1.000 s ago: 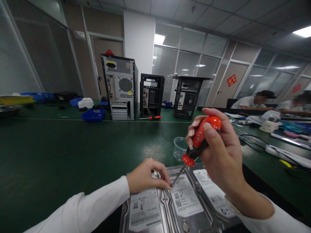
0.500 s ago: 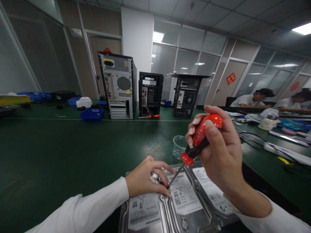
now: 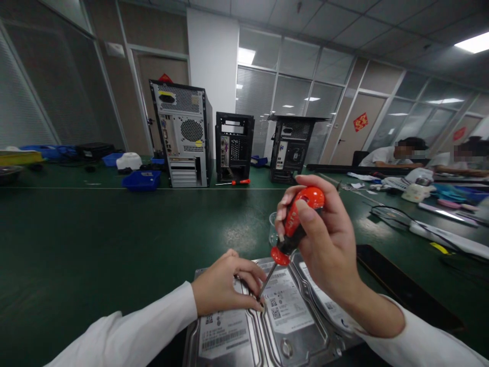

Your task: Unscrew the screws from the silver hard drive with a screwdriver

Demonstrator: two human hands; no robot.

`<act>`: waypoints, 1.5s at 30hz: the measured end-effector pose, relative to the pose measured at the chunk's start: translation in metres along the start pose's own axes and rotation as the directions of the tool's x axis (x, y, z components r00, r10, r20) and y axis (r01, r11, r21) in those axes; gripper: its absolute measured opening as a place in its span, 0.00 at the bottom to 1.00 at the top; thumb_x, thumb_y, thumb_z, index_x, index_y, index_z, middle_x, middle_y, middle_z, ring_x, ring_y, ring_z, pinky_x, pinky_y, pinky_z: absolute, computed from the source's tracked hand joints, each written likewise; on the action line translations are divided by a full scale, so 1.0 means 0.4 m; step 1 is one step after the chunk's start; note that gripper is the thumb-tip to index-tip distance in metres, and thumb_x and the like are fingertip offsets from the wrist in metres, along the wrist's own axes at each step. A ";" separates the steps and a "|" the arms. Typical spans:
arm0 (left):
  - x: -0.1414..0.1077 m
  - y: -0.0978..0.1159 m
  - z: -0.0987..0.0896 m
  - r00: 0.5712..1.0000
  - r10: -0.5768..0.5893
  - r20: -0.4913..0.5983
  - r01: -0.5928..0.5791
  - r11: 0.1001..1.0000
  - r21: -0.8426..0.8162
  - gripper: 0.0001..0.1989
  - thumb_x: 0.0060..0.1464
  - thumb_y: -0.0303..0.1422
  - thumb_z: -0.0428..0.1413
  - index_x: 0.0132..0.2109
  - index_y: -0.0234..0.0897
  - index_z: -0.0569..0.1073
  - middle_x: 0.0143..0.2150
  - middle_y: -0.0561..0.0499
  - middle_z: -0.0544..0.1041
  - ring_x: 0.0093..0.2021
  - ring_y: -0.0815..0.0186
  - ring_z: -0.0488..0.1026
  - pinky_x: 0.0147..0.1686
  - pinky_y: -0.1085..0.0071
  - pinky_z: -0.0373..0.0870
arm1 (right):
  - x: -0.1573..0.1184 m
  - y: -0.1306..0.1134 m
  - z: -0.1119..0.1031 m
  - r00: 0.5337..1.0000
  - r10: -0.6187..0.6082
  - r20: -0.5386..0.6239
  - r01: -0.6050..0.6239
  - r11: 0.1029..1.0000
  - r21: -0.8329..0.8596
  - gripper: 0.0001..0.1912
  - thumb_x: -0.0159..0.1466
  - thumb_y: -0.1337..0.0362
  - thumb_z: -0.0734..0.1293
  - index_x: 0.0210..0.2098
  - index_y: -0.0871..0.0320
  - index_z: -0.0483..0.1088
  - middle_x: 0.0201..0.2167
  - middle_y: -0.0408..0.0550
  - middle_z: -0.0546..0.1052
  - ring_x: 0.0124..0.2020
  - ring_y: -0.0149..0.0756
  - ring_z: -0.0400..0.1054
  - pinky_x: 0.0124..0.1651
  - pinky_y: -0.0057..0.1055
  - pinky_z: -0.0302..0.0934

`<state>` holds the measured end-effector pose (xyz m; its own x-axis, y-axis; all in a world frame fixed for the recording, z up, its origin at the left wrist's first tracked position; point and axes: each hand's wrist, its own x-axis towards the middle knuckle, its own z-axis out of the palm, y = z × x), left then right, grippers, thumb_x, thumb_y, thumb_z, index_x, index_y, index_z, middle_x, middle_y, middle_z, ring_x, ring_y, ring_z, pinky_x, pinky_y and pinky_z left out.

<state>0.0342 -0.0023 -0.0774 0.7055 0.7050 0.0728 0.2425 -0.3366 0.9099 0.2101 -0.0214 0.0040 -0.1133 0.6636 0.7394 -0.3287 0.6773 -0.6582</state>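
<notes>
My right hand [image 3: 330,239] is wrapped around the red and black handle of a screwdriver [image 3: 293,218]. Its shaft slants down to the left, with the tip low between the left and middle hard drives. At that tip, my left hand [image 3: 223,285] rests on the drives, thumb and fingers closed in around it; whatever they pinch is too small to make out. The left hard drive [image 3: 225,339] and middle hard drive [image 3: 292,306] lie label up, side by side. A third hard drive [image 3: 321,294] is partly covered by my right hand.
Behind the screwdriver stands a clear plastic cup [image 3: 272,232], partly hidden. A flat black slab [image 3: 408,288] lies on the right. Across the green table [image 3: 95,239] are three computer cases, including a large one [image 3: 187,132], another red screwdriver [image 3: 239,182] and a blue tray [image 3: 141,181]. Two people sit far right.
My right hand and the screwdriver have shifted left and slightly down, the handle now steeper. More of the black slab shows. My left hand stays at the tip; the whole view has shifted slightly.
</notes>
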 end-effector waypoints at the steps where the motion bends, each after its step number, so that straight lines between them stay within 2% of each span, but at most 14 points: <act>1: -0.001 0.001 0.002 1.000 -0.001 -0.002 0.001 1.000 0.007 0.28 0.45 0.60 0.67 0.38 0.40 0.76 0.34 0.56 0.78 0.35 0.61 0.73 0.48 0.65 0.45 | 0.000 0.001 0.000 1.000 0.005 0.003 -0.005 1.000 0.007 0.13 0.70 0.62 0.66 0.53 0.46 0.68 0.40 0.43 0.69 0.36 0.26 0.67 0.35 0.22 0.67; 5: -0.007 0.002 0.008 1.000 -0.027 -0.003 0.028 1.000 0.013 0.30 0.44 0.62 0.66 0.40 0.40 0.75 0.33 0.55 0.78 0.34 0.60 0.72 0.47 0.64 0.45 | 0.000 0.007 0.001 1.000 0.026 -0.005 -0.026 0.999 0.036 0.13 0.69 0.62 0.67 0.53 0.45 0.68 0.40 0.42 0.70 0.35 0.25 0.67 0.33 0.20 0.67; 9: -0.016 -0.006 0.008 1.000 0.013 -0.019 -0.013 1.000 0.012 0.30 0.47 0.60 0.66 0.44 0.40 0.75 0.33 0.56 0.78 0.36 0.61 0.73 0.46 0.63 0.45 | 0.003 0.009 0.003 1.000 0.010 -0.015 -0.009 1.000 0.025 0.12 0.70 0.62 0.66 0.53 0.47 0.68 0.40 0.42 0.70 0.35 0.25 0.67 0.35 0.21 0.66; 12: -0.021 -0.004 0.006 0.998 0.021 -0.056 -0.015 0.994 0.107 0.21 0.49 0.43 0.72 0.45 0.43 0.74 0.34 0.61 0.78 0.42 0.64 0.71 0.47 0.63 0.46 | 0.005 0.007 0.003 1.000 0.004 0.009 -0.004 0.999 0.035 0.12 0.70 0.62 0.66 0.53 0.47 0.68 0.39 0.42 0.70 0.35 0.25 0.67 0.35 0.21 0.66; 15: -0.022 0.007 0.008 0.997 -0.011 -0.082 0.028 0.979 0.202 0.23 0.45 0.31 0.74 0.45 0.45 0.73 0.34 0.64 0.77 0.43 0.66 0.70 0.47 0.63 0.46 | 0.005 0.006 0.005 1.000 0.001 0.026 -0.002 0.999 0.045 0.13 0.70 0.63 0.66 0.53 0.47 0.68 0.39 0.42 0.70 0.35 0.25 0.67 0.35 0.21 0.67; 22: -0.016 0.017 0.012 0.991 0.082 -0.103 -0.054 0.966 0.253 0.19 0.46 0.31 0.73 0.41 0.43 0.74 0.34 0.64 0.77 0.42 0.65 0.68 0.44 0.63 0.46 | 0.002 0.001 0.012 0.998 -0.002 0.065 -0.003 0.997 0.071 0.13 0.70 0.64 0.66 0.53 0.47 0.67 0.39 0.41 0.70 0.31 0.22 0.66 0.33 0.19 0.67; 24: -0.014 0.017 0.010 0.993 0.055 -0.108 -0.028 0.970 0.242 0.18 0.45 0.31 0.74 0.39 0.42 0.74 0.34 0.65 0.77 0.43 0.65 0.68 0.43 0.64 0.46 | 0.002 0.000 0.015 0.998 0.001 0.070 -0.006 0.997 0.074 0.14 0.70 0.64 0.66 0.54 0.47 0.67 0.40 0.42 0.70 0.33 0.23 0.67 0.33 0.19 0.67; 27: -0.012 0.015 0.008 0.993 -0.060 -0.097 0.078 0.977 0.198 0.22 0.44 0.31 0.74 0.43 0.42 0.72 0.32 0.65 0.77 0.39 0.65 0.68 0.44 0.65 0.46 | 0.002 -0.002 0.018 0.996 0.008 0.084 -0.015 0.997 0.076 0.14 0.69 0.64 0.67 0.54 0.47 0.67 0.40 0.42 0.70 0.35 0.24 0.67 0.32 0.20 0.67; 30: -0.013 0.010 0.006 0.994 -0.076 -0.083 0.087 0.986 0.142 0.22 0.50 0.44 0.72 0.41 0.39 0.70 0.33 0.62 0.77 0.36 0.64 0.67 0.44 0.65 0.45 | 0.005 -0.002 0.020 0.996 0.012 0.093 -0.018 0.998 0.058 0.14 0.70 0.64 0.66 0.54 0.48 0.67 0.39 0.42 0.70 0.33 0.24 0.66 0.33 0.21 0.67; 33: -0.013 0.009 0.006 0.994 -0.074 -0.080 0.086 0.985 0.151 0.31 0.48 0.63 0.61 0.39 0.38 0.69 0.33 0.58 0.78 0.37 0.61 0.65 0.43 0.65 0.45 | 0.007 -0.002 0.019 0.995 0.016 0.099 -0.020 0.999 0.033 0.14 0.69 0.64 0.67 0.54 0.48 0.67 0.40 0.42 0.70 0.34 0.25 0.66 0.34 0.21 0.67; 38: -0.009 0.012 0.015 0.990 -0.120 -0.077 0.128 0.985 0.115 0.34 0.47 0.64 0.59 0.48 0.41 0.70 0.34 0.56 0.78 0.40 0.58 0.68 0.48 0.61 0.45 | 0.004 -0.004 0.019 0.995 0.014 0.100 -0.017 0.999 0.029 0.14 0.69 0.64 0.67 0.54 0.48 0.67 0.40 0.42 0.70 0.35 0.25 0.66 0.33 0.22 0.66; 41: -0.008 0.016 0.026 0.988 -0.120 -0.098 0.121 0.993 0.007 0.29 0.48 0.56 0.66 0.47 0.41 0.71 0.33 0.56 0.77 0.40 0.56 0.67 0.48 0.58 0.45 | 0.002 -0.006 0.021 0.994 0.016 0.107 -0.019 0.999 0.028 0.15 0.69 0.64 0.67 0.54 0.48 0.67 0.40 0.42 0.70 0.35 0.26 0.66 0.33 0.22 0.67; 43: -0.008 0.024 0.032 0.989 -0.114 -0.100 0.114 0.993 -0.007 0.21 0.50 0.40 0.72 0.45 0.40 0.72 0.32 0.59 0.77 0.40 0.58 0.67 0.47 0.60 0.45 | 0.004 -0.009 0.024 0.993 0.023 0.115 -0.026 0.999 0.027 0.15 0.69 0.65 0.67 0.54 0.47 0.67 0.40 0.43 0.70 0.35 0.26 0.66 0.32 0.22 0.67; 45: -0.008 0.033 0.035 0.984 -0.144 -0.102 0.148 0.989 0.027 0.22 0.48 0.28 0.73 0.46 0.39 0.71 0.32 0.61 0.77 0.39 0.61 0.67 0.45 0.62 0.46 | 0.006 -0.012 0.025 0.993 0.027 0.119 -0.030 0.999 0.025 0.15 0.69 0.65 0.67 0.54 0.47 0.67 0.40 0.43 0.70 0.34 0.26 0.66 0.33 0.22 0.67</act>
<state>0.0444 -0.0178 -0.0713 0.5915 0.8061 -0.0179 0.3619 -0.2456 0.8993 0.2022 -0.0262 0.0103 -0.2328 0.6389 0.7332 -0.3481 0.6493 -0.6762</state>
